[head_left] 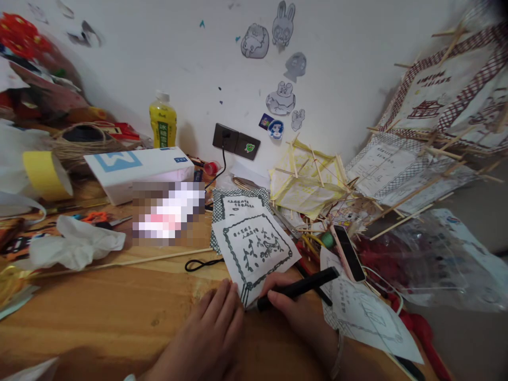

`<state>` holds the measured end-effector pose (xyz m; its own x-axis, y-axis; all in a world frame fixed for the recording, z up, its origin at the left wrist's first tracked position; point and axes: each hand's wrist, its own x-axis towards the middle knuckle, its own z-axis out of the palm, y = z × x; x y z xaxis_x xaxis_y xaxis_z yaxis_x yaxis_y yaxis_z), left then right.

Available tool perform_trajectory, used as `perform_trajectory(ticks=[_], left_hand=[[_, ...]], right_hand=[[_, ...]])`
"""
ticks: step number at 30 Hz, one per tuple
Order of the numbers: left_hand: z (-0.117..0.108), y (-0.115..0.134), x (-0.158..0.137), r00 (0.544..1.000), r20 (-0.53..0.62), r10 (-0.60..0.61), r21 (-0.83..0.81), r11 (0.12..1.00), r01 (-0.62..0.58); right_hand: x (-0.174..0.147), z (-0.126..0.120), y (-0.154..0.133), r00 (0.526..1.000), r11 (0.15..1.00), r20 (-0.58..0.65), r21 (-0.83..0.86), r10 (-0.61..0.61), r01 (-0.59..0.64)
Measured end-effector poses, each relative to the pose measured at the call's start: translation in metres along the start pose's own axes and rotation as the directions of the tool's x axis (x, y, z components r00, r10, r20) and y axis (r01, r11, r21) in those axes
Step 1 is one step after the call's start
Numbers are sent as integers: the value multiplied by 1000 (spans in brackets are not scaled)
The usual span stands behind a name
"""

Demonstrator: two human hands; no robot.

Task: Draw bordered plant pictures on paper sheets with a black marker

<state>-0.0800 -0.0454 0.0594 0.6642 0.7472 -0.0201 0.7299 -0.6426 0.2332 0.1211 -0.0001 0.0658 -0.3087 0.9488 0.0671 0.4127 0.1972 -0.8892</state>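
The right hand's fingers (pixel 273 281) are closed around a pen (pixel 307 286), its writing end by the near corner of the sheet (pixel 292 258). The left hand's fingers (pixel 217 302) lie flat and together, gripping nothing, at the sheet's near left edge; whether they press on it is unclear.

The sheet lies just beyond both sets of fingers. Its lettering, leafy drawing and border look largely done, with dark lines at the near corner; the outer margin is mostly white, seemingly the part left. A second sheet (pixel 237 204) beneath has a hatched margin.

The wooden surface (pixel 119 312) is cluttered: a tissue (pixel 77 243) and box (pixel 135 166) left of the fingers, a phone (pixel 349 253) to their right. Beyond them, cutouts (pixel 283 24) dot the white wall (pixel 159 47).
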Motion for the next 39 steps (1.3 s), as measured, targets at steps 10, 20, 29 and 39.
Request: perform_trajectory(ticks=[10,20,29,39], left_hand=[[-9,2,3,999,37,0,3,1000,0],[-13,-2,6,997,76,24,0,1000,-24],[-5,1,2,1000,27,8,43,999,-9],[-4,1,5,999,19,-37,-1,999,37]], right_hand=[[2,0,-3,974,987,-221,-140,49,-81],[3,2,-4,973,980,-229,-183,37,-80],[3,2,-6,978,994,-198,-73,61,-77],[1,1,-8,986,992,-147,-84,77,-90]])
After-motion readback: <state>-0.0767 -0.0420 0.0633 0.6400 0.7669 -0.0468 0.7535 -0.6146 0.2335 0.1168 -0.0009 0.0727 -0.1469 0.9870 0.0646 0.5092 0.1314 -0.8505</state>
